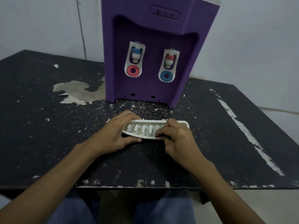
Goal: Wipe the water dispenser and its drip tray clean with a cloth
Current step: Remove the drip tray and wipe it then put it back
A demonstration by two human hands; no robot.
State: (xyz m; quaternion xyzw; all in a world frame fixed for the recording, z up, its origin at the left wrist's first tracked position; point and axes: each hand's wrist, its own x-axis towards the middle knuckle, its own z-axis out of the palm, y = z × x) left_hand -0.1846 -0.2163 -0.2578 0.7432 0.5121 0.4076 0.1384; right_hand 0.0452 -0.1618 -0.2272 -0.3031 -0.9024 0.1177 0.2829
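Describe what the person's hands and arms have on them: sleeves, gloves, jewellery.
Nothing is worn on either. The left hand and right hand are ungloved, with no ring visible. The left forearm and right forearm are bare down to the frame's lower edge: no sleeve, watch or bracelet shows.

Dim, flat indoor light with a cool cast. The wall [258,46] at 2 o'clock is the brightest area. Shadows are soft, with a faint dark patch under the drip tray [145,130]. The water dispenser [150,38] has a recessed front darker than its side panel at 1. Whole frame is slightly soft, detail smeared on the black table [48,135]. Wide-angle distortion: the pipe [81,33] at 11 leans and curves, and the forearms [56,183] stretch toward 5 and 7.
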